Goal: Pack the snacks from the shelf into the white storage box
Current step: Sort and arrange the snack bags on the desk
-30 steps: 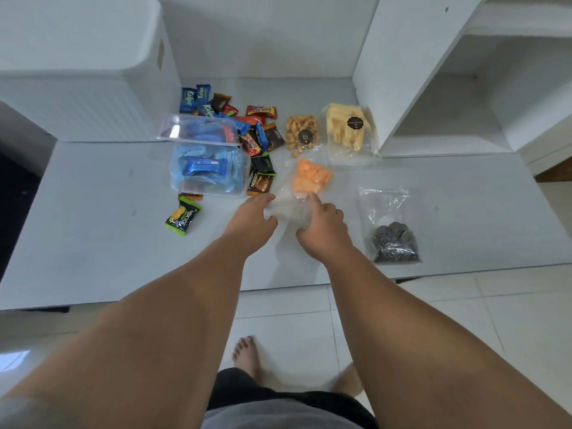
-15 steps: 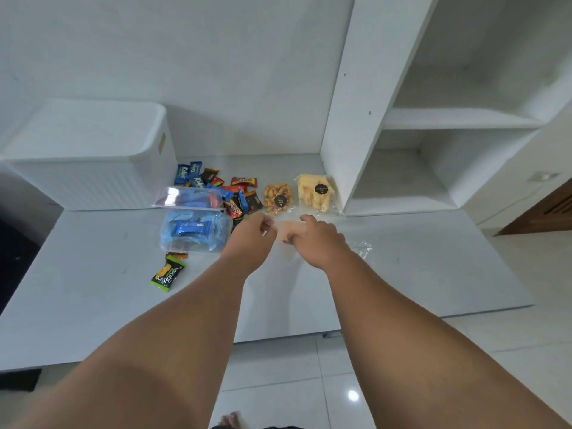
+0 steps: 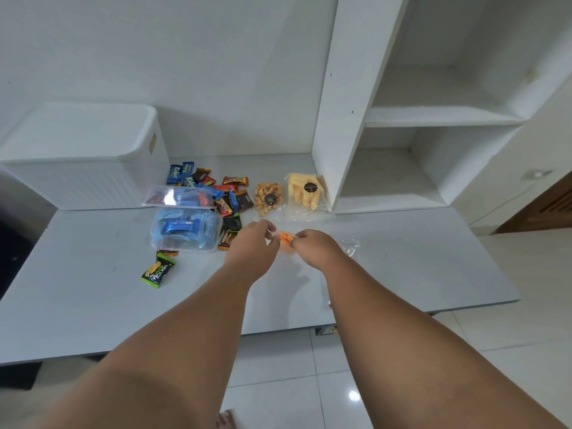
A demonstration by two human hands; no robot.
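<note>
White tabletop (image 3: 402, 274), white wall (image 3: 216, 72), tiled floor (image 3: 278, 382), left hand (image 3: 252, 243) and right hand (image 3: 315, 243) pinching orange snack bag (image 3: 285, 238)

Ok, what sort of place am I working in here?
Likely a room in a home: a white counter with built-in shelves, glossy floor tiles, and loose snacks beside a white storage box.

Glossy white floor tiles (image 3: 278, 366) lie near a brown wooden door (image 3: 548, 205).
</note>
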